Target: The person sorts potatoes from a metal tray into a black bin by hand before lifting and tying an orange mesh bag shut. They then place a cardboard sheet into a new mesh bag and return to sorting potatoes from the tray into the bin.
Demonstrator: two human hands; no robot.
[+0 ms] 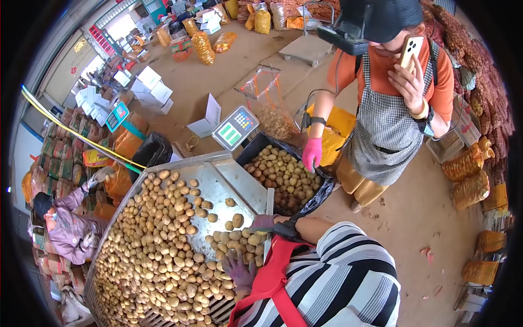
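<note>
My left hand (239,271), in a purple glove, lies with spread fingers on the near side of a group of potatoes (231,241). At the far side of the same group is my right hand (263,223), also gloved, close to the raised metal edge; its fingers do not show clearly. The potatoes rest on a metal sorting table (215,185), where a large heap of potatoes (158,245) spreads to the left. Beyond the table edge stands a crate lined with black plastic (326,188), holding more potatoes (283,177).
A co-worker (389,109) stands across the crate, one pink-gloved hand (312,153) above it and a phone (411,52) in the other. A digital scale display (235,128) stands behind the crate. Another person (68,226) is left of the table. Filled sacks (468,188) line the right side.
</note>
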